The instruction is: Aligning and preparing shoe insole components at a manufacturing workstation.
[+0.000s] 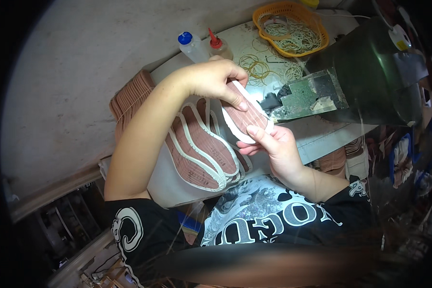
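Between my hands is a shoe insole (pixel 239 120) with a brown ribbed face and a white edge band. My left hand (pixel 221 81) grips its far end, thumb laid on the brown face. At the near end, my right hand (pixel 273 146) pinches the rim between thumb and fingers. The insole's far side lies close to the working head of a dark green machine (pixel 369 72); whether they touch, I cannot tell. Under and left of the held piece, several white-edged insoles (pixel 211 144) lie overlapped on the table (pixel 317 141).
Bundled brown insoles (pixel 132 98) stand at the table's left edge. Farther back are a blue-capped bottle (pixel 192 47), a red-tipped bottle (pixel 220 45) and a yellow basket (pixel 293 29) of rubber bands. Loose bands (pixel 255 67) lie before it. More brown pieces (pixel 332 161) sit at right.
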